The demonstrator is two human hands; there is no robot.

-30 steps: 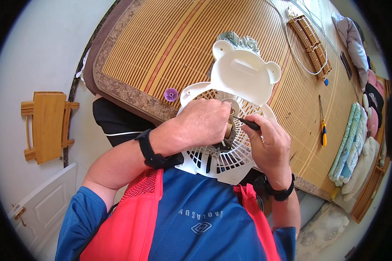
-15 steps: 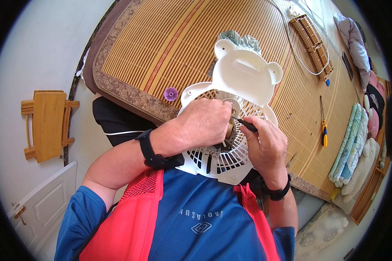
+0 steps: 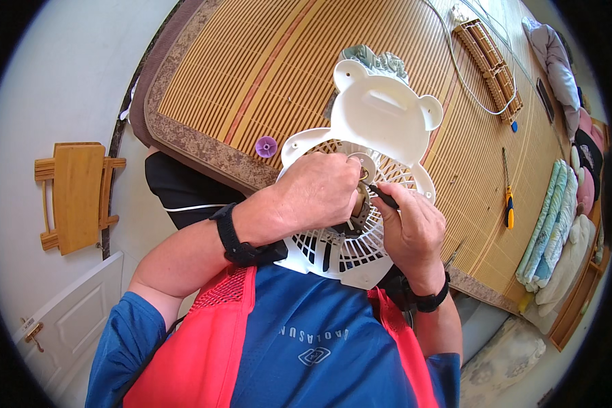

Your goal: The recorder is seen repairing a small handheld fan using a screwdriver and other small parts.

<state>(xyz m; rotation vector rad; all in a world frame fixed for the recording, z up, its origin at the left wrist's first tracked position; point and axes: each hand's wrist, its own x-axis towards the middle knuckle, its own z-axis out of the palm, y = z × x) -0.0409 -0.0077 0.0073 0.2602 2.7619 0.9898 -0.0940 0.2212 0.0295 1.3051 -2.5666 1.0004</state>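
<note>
A: What writing appears nearest the viewer?
B: On the blue shirt (image 3: pixel 299 313), between the red panels of a vest (image 3: pixel 183 353), runs a line of pale lettering, upside down in this view, with a diamond-shaped emblem below it.

A: And the hands?
B: The left hand (image 3: pixel 319 190), black band at the wrist, is curled over the motor (image 3: pixel 355 223); its fingertips are partly hidden, so whether they pinch anything cannot be told. The right hand (image 3: pixel 415 228), likewise banded, pinches a slim black tool (image 3: pixel 386 197) between thumb and fingers, its tip directed at the motor.

A: Where is the fan?
B: The white fan (image 3: pixel 377 115) lies at the near edge of the mat (image 3: pixel 251 68), just before the shirt. Its slotted grille surrounds the motor; its bear-eared panel extends away from the body, partly covering a grey-green cloth (image 3: pixel 374 61).

A: What lies beyond?
B: A purple knob (image 3: pixel 266 147) left of the fan; at right, a screwdriver (image 3: pixel 509 207) with a yellow-and-blue handle, then folded quilts (image 3: pixel 547 224). Farther off are a slatted wooden bundle (image 3: pixel 489 68) and a dark phone (image 3: pixel 545 100).
</note>
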